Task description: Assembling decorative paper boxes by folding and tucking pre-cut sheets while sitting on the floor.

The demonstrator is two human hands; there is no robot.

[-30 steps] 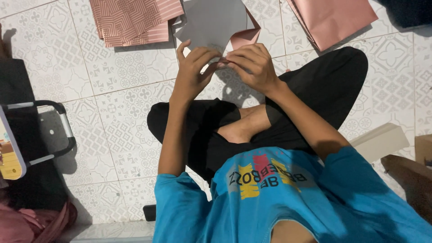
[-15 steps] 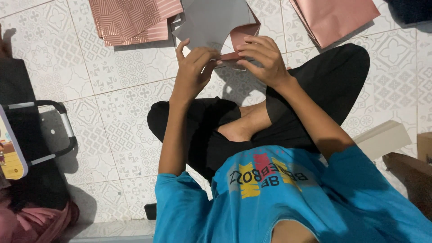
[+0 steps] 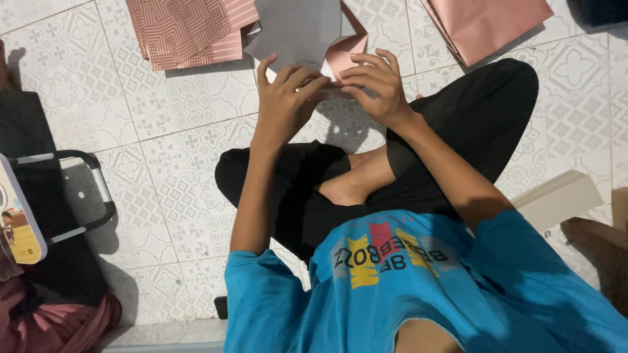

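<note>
I sit cross-legged on a tiled floor, in a blue shirt and black trousers. Both hands hold a sheet of paper [image 3: 297, 29] above my knees. The sheet's grey side faces me, and a pink flap [image 3: 347, 49] is folded over at its right edge. My left hand [image 3: 284, 98] grips the sheet's lower edge with the fingers spread up behind it. My right hand [image 3: 376, 88] pinches the same edge by the pink flap, its fingertips meeting those of the left hand.
A stack of pink striped sheets [image 3: 190, 29] lies on the floor at the top left, and a plain pink paper bag [image 3: 487, 23] at the top right. A black bag with a handle [image 3: 72, 189] sits to the left. A beige box [image 3: 556, 199] lies to the right.
The sheet has tilted, so more of the pink flap shows. My right hand's fingers have shifted along the lower edge toward the flap, while my left hand has stayed almost still.
</note>
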